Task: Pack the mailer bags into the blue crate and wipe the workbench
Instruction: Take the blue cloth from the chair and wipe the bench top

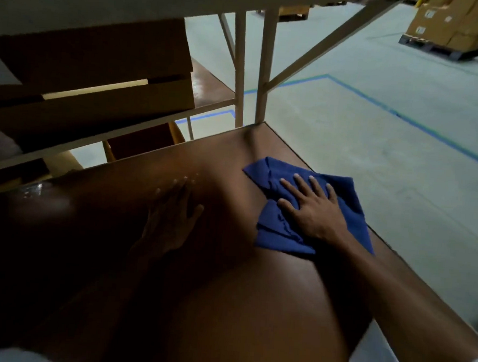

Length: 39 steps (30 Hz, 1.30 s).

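Head view. The right hand (313,210) lies flat with fingers spread on a crumpled blue cloth (345,204), pressing it onto the brown surface (238,306) near its far right corner. The left hand (171,216), in shadow, rests palm-down with straight fingers on the bare surface to the left. Cardboard boxes (99,68) sit on a shelf at far left; a pallet of cartons (449,23) stands on the floor at far right.

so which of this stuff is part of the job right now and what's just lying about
In the job: blue cloth, right hand pressing flat on it, workbench, left hand flat on the top.
Lying about: cardboard boxes on the shelf, stacked cartons on a pallet, floor tape.
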### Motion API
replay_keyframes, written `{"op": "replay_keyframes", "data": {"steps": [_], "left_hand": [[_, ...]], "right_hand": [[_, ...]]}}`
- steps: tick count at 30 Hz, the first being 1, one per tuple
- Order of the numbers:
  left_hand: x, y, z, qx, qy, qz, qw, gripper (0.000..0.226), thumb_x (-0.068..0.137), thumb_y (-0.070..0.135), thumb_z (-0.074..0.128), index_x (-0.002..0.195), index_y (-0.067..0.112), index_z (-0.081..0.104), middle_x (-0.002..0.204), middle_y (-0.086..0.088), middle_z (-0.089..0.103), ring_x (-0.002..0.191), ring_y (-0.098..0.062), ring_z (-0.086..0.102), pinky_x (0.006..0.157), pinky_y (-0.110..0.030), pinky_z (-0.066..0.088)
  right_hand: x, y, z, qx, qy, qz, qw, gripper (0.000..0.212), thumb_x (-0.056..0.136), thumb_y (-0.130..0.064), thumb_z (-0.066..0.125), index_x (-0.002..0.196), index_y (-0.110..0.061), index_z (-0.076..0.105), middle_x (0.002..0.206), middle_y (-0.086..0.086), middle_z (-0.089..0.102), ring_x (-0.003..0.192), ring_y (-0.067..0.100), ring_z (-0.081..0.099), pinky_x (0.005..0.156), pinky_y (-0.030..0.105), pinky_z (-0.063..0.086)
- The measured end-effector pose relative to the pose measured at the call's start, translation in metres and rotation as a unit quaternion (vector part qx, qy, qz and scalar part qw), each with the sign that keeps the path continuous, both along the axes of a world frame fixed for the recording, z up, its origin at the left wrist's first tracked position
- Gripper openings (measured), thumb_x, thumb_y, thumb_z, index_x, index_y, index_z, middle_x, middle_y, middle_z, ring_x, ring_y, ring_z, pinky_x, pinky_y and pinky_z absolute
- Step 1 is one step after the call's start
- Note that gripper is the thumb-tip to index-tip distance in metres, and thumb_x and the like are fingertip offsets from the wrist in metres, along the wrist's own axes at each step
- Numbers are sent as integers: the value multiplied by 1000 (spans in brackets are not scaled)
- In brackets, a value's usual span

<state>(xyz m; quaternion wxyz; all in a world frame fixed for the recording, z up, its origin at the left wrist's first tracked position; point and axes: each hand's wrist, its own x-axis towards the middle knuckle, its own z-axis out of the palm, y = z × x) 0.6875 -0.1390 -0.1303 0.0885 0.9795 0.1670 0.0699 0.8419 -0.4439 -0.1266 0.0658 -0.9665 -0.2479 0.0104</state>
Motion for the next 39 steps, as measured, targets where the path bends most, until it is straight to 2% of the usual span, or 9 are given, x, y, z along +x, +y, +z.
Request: {"op": "replay_keyframes", "data": {"steps": [4,9,13,18,22,24,30,36,39], "left_hand": [[4,-72,11,-20,38,-116,992,80,93,66,18,162,26,12,170,5,9,156,-12,-2,125,-47,-2],[-4,-103,4,30,48,-170,984,77,95,66,10,162,27,10,170,4,10,156,-13,1,125,-45,-1],[-4,-100,3,29,44,-175,983,86,87,70,2,162,29,14,170,5,10,156,-13,2,125,-45,2],[-1,-100,-1,38,38,-176,983,86,88,68,4,162,25,18,169,1,15,156,-17,8,124,-48,6],[-5,-113,3,37,42,-178,982,74,98,60,18,161,22,22,169,0,17,156,-18,10,125,-50,9],[-18,-140,11,26,63,-225,972,71,100,59,20,161,23,18,170,2,11,156,-17,6,125,-49,8],[-107,-228,14,11,69,-362,930,69,102,61,10,162,29,2,170,6,-4,156,-16,-7,125,-48,-2],[-129,-224,11,17,56,-367,929,68,102,61,7,162,30,1,169,6,-5,156,-16,-8,126,-47,0],[-129,-224,11,16,53,-369,928,65,103,57,8,162,30,1,170,5,-3,156,-16,-6,126,-47,2]], "right_hand": [[-45,-60,4,9,4,-112,994,65,93,-78,4,153,-54,-4,167,-14,-6,154,20,-5,122,55,-3],[-106,-103,5,-36,3,-64,997,66,90,-80,-2,151,-56,-10,166,-15,-8,154,17,-10,122,55,-5],[-143,-137,12,-14,17,-209,978,67,92,-78,2,153,-52,-8,166,-12,-9,154,24,-6,122,56,-5],[-239,-129,12,-23,8,-72,997,62,94,-77,4,151,-56,-9,165,-17,-10,153,18,-14,123,53,-6],[-241,-181,6,-19,-12,-272,962,67,93,-78,3,154,-52,-5,167,-11,-4,154,22,-6,122,54,-5],[-235,-192,5,-20,-5,-317,948,68,93,-77,5,155,-50,-4,167,-10,-2,154,24,-4,122,55,-4],[-268,-211,8,-29,-1,-259,965,67,91,-80,4,153,-55,-1,167,-14,0,154,18,-4,122,53,-4],[-275,-224,12,-6,26,-372,928,70,92,-78,6,155,-49,1,168,-7,-1,154,26,-5,122,56,-6],[-317,-185,7,-27,-6,-267,963,65,95,-75,8,155,-49,-1,168,-7,0,154,26,-5,123,53,-4]]}}
